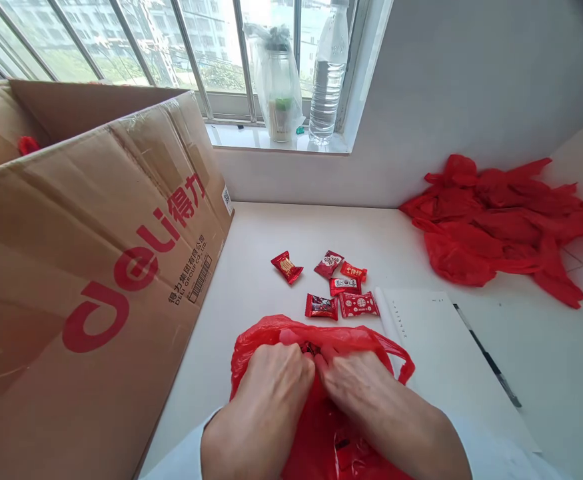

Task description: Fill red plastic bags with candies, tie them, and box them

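A red plastic bag (316,433) lies right in front of me at the table's near edge, its handle loop sticking out to the right. Both my hands meet at its mouth, knuckles up. My left hand (278,370) is closed on the thin plastic, and some of its fingertips show pinkish through the film. Close beside it, my right hand (354,380) is also closed on the bag, its fingertips mostly hidden. Something small and dark shows between the two hands; I cannot make it out. Just beyond the bag lie several red wrapped candies (345,286), with one candy (287,267) apart to the left.
A large cardboard box (96,267) stands on the left. To the right lie a white paper pad (451,360) and a pen (488,357). Red plastic bags (501,220) are heaped at the back right. A water bottle (328,80) and a bagged jar (280,93) stand on the windowsill.
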A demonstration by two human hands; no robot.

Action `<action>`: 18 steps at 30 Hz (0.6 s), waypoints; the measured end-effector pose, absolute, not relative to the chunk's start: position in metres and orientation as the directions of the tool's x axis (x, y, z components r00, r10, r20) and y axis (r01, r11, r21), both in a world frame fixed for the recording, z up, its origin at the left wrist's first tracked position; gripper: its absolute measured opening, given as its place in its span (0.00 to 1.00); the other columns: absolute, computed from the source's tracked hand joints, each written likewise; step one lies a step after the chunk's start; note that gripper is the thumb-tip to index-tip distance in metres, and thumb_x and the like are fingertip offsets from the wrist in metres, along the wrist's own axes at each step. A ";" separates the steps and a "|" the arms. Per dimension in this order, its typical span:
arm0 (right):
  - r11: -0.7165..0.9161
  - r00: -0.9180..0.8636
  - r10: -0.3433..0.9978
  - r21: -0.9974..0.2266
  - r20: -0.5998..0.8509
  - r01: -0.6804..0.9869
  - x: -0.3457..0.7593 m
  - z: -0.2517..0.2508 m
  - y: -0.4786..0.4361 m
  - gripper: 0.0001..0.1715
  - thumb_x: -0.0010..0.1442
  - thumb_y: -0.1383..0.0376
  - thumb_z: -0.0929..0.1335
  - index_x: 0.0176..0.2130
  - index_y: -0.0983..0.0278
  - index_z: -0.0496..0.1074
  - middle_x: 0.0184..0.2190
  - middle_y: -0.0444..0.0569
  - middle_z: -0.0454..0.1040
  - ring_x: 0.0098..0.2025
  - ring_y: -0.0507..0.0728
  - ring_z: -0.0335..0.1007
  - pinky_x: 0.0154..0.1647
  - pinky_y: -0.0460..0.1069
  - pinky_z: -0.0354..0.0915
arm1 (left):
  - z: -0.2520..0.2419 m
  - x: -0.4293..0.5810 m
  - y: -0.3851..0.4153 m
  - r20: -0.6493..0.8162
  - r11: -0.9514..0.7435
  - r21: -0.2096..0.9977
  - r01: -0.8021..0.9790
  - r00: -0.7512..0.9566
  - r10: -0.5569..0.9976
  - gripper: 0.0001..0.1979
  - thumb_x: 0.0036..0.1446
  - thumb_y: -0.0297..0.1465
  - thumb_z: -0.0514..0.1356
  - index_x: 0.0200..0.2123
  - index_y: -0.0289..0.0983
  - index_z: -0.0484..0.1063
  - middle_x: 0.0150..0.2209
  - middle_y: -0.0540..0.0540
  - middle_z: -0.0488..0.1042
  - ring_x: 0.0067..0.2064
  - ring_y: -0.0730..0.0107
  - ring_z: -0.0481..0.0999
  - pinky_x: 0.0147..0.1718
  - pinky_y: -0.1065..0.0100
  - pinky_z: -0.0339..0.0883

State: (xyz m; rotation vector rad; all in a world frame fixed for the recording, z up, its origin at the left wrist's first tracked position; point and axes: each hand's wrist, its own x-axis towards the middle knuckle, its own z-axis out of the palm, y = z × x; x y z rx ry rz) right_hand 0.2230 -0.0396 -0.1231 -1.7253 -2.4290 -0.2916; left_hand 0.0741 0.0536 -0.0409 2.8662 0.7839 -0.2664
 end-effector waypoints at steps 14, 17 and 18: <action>0.147 0.022 0.985 -0.897 0.171 0.416 0.293 -0.009 -0.007 0.24 0.54 0.67 0.72 0.50 0.58 0.66 0.33 0.43 0.70 0.32 0.50 0.68 0.35 0.45 0.67 | 0.015 0.083 0.082 0.211 -0.440 0.869 0.226 0.635 0.743 0.04 0.55 0.35 0.64 0.35 0.43 0.73 0.32 0.56 0.77 0.32 0.74 0.76 0.30 0.77 0.69; 0.112 -0.082 0.992 -0.965 0.095 0.235 0.283 -0.017 -0.001 0.27 0.57 0.63 0.71 0.55 0.58 0.66 0.34 0.44 0.73 0.35 0.52 0.71 0.37 0.48 0.69 | 0.001 0.093 0.078 0.108 -0.267 0.952 0.149 0.654 0.749 0.07 0.56 0.36 0.63 0.33 0.41 0.69 0.31 0.55 0.76 0.31 0.74 0.76 0.29 0.76 0.71; 0.117 -0.102 0.990 -0.967 0.096 0.227 0.279 -0.019 0.001 0.24 0.57 0.62 0.71 0.54 0.58 0.68 0.34 0.45 0.74 0.36 0.53 0.71 0.38 0.48 0.69 | -0.004 0.097 0.076 0.092 -0.247 0.957 0.150 0.650 0.754 0.08 0.57 0.37 0.63 0.32 0.40 0.67 0.30 0.55 0.75 0.30 0.74 0.75 0.29 0.75 0.70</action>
